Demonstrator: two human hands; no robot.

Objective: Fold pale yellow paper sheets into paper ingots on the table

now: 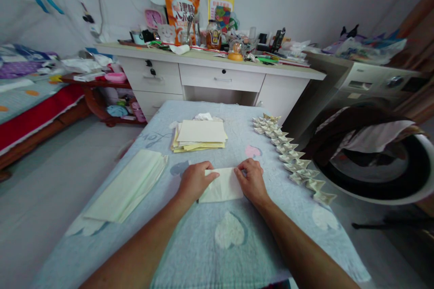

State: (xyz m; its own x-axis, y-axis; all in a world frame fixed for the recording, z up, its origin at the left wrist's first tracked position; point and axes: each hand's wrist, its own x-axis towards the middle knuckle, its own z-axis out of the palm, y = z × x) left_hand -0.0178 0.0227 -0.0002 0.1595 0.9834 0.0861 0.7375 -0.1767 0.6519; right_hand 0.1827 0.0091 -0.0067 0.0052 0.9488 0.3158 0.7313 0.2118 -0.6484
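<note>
Between my two hands lies a pale, folded sheet of paper (222, 188), roughly rectangular, close to the cloth. My left hand (197, 179) pinches its upper left corner, the thumb on top. With thumb and bent fingers, my right hand (251, 179) grips the upper right corner. Beyond them sits a stack of paper (202, 132), cream on top with yellow sheets below. To the left is a pile of long pale folded paper (127, 185). Along the right side runs a row of folded paper boats (287, 149), nested or set close together.
A light blue cloth with hearts (190, 244) covers the table. Behind it stands a white desk (222, 76) crowded with jars and an orange bag (181, 12). At right is a washing machine (369, 81) with its round door (412, 189) open. A bed (34, 99) is at left.
</note>
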